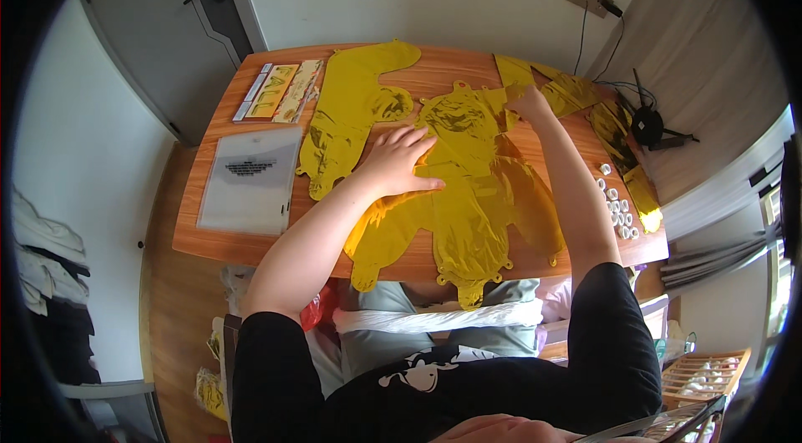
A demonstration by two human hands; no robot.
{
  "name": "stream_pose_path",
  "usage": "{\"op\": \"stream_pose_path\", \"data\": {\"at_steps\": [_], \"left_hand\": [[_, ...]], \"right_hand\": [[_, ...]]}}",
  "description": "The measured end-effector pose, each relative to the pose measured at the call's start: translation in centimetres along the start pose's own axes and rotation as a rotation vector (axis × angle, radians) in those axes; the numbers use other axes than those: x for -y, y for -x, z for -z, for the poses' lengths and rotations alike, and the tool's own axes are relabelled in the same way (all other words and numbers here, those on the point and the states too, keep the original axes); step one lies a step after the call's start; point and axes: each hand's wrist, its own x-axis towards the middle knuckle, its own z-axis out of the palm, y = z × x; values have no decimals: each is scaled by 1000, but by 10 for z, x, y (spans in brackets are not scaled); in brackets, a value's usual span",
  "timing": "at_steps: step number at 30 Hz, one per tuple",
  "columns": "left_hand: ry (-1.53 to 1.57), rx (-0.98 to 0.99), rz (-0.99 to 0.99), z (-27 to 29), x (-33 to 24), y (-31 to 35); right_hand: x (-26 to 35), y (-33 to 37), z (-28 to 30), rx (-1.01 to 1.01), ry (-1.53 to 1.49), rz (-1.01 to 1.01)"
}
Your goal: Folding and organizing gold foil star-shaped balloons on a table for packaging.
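Note:
Flat, uninflated gold foil balloons [476, 192] lie overlapping on the wooden table [242, 242]. My left hand [397, 163] lies palm down with fingers spread on the middle balloon, pressing it flat. My right hand [528, 102] reaches further back and pinches the upper edge of a gold balloon near the table's far side. Another gold balloon [351, 113] lies to the left of my left hand. More gold foil pieces [614, 138] trail along the right side of the table.
A clear plastic sleeve [251, 180] lies at the table's left, with card packaging [280, 92] behind it. Several small white rolls [616, 205] sit near the right edge. A black device with cables [647, 125] stands at the far right, a door [167, 17] at back left.

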Motion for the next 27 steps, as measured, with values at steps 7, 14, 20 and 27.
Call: {"op": "stream_pose_path", "data": {"at_steps": [7, 14, 20, 27], "left_hand": [[-13, 6, 50, 0, 9, 15], [-5, -2, 26, 2, 3, 9], [-10, -4, 19, 2, 2, 8], [-3, 1, 40, 1, 5, 12]], "right_hand": [[86, 53, 18, -239, -349, 88], [130, 65, -1, -197, -358, 224], [136, 56, -27, 1, -443, 116], [101, 60, -1, 162, -676, 224]]}}
